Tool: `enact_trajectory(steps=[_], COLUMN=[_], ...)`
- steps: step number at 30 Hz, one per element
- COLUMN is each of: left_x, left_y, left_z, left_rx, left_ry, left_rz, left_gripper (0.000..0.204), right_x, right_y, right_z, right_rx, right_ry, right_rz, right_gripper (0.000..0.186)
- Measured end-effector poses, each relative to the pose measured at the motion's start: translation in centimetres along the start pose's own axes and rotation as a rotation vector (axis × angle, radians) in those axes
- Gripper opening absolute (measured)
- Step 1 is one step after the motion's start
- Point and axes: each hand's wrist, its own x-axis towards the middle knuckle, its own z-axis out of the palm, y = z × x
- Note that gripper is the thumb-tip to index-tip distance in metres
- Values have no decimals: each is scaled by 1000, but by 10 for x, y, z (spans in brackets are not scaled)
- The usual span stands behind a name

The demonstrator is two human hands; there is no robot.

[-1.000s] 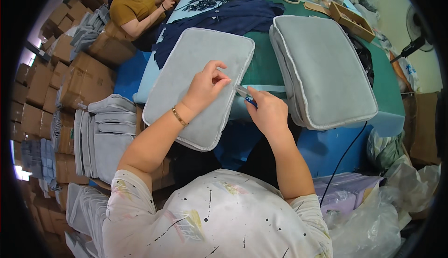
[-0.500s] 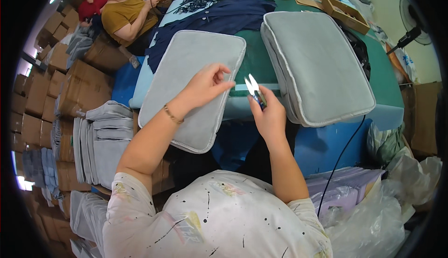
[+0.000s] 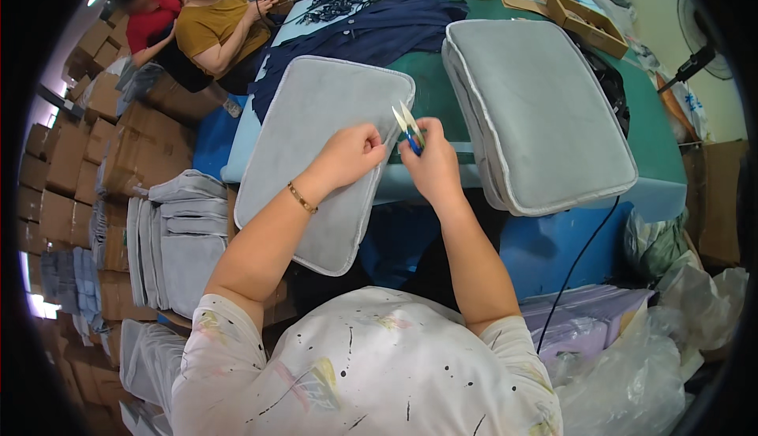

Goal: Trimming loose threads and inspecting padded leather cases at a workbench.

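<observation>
Snips gripped in my right hand should point clear of the grey pad and my left hand, which is curled, maybe on something, I can't tell.

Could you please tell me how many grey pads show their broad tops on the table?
2: the left pad, under the left hand, and the right pad, whose layered edge suggests more hidden below.

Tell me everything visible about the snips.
Small snips: two pale, metal-looking pointed blades, spread in a narrow V; blue on the handle, which is partly hidden in the right hand that grips it. The tips point forward, near the right edge of the grey pad; whether they touch it is unclear.
</observation>
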Motion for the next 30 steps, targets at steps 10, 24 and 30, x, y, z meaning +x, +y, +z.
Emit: enact_trajectory(steps=[10,24,30], left_x=[11,14,12], left_y=[0,-4,0], left_z=[-5,-9,-9], left_rx=[-129,-444,-462], left_ry=[-17,-105,-94], left_rz=[-188,-392,-380], left_gripper=[22,18,15], right_x=[-51,-48,-49], right_y=[14,20,20], right_z=[-5,11,18], right_rx=[38,-396,-237], right_ry=[146,244,252], right_rz=[87,-255,-223], right_gripper=[37,39,37])
